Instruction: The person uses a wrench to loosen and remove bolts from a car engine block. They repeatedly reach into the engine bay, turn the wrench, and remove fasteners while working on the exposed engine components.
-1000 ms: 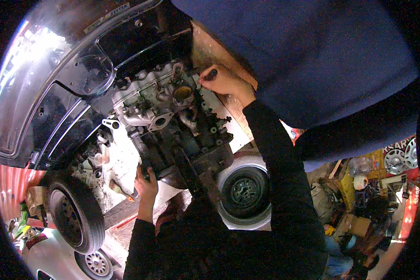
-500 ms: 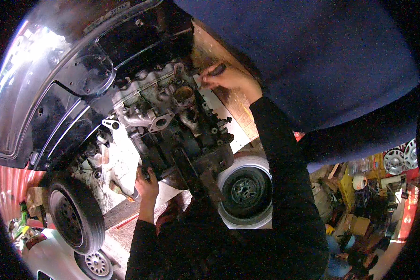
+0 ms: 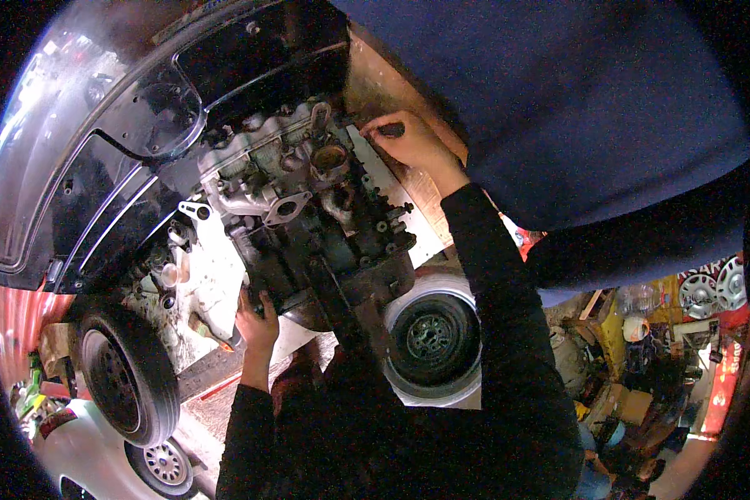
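Between both hands (image 3: 257, 321), engine block (image 3: 308, 217)

The engine block (image 3: 308, 217) looks like dull, grimy cast metal; the car body panel (image 3: 50, 142) is glossy.

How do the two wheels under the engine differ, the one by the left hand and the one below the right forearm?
The mounted black-tyred wheel on the car stands upright, seen edge-on, so mostly tread shows. The loose dark steel wheel lying on the floor lies flat, its hub and bolt holes facing up, with a pale ring around it. The mounted wheel is near the left hand; the loose one lies under the right forearm. Both have dark centres.
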Available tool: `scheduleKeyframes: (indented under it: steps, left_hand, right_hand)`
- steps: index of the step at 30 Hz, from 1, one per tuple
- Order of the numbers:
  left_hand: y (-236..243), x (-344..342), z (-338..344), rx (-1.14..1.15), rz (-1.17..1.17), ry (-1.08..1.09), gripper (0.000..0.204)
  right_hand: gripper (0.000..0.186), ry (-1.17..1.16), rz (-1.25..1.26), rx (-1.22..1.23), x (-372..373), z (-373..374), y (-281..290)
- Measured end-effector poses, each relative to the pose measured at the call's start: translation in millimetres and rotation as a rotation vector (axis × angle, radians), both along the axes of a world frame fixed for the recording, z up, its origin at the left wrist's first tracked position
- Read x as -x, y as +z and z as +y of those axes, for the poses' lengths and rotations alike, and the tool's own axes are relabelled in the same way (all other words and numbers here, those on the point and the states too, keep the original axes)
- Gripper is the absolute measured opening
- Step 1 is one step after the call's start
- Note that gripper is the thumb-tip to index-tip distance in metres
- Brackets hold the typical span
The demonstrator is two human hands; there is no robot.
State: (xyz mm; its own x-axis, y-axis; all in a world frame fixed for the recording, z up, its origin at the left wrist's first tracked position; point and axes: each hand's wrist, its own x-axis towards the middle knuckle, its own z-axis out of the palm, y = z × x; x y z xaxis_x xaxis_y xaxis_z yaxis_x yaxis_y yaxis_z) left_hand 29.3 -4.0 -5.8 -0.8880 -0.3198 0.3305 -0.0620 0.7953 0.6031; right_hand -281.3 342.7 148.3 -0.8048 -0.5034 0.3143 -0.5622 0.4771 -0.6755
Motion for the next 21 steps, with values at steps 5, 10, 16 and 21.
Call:
scheduleKeyframes:
  steps: [5, 10, 16, 21]
  left_hand:
    - [16.7, 3.4, 4.2, -0.091, -0.18, 0.021, 0.045]
    - [-2.9, 0.3, -1.5, 0.023, -0.066, 0.002, 0.044]
    - [-4.4, 0.2, 2.1, -0.003, -0.054, 0.03, 0.029]
    - [-5.0, 4.8, -2.0, 0.092, 0.023, -0.013, 0.028]
  right_hand:
    - [0.015, -0.054, -0.291, 0.153, -12.7, -8.5, 11.5]
    - [0.015, -0.133, -0.045, 0.205, -33.7, 12.3, -0.5]
    - [0.017, 0.031, -0.544, 0.045, -76.0, 42.3, -9.0]
    - [0.019, 0.023, -0.637, 0.267, -65.4, 44.9, -44.6]
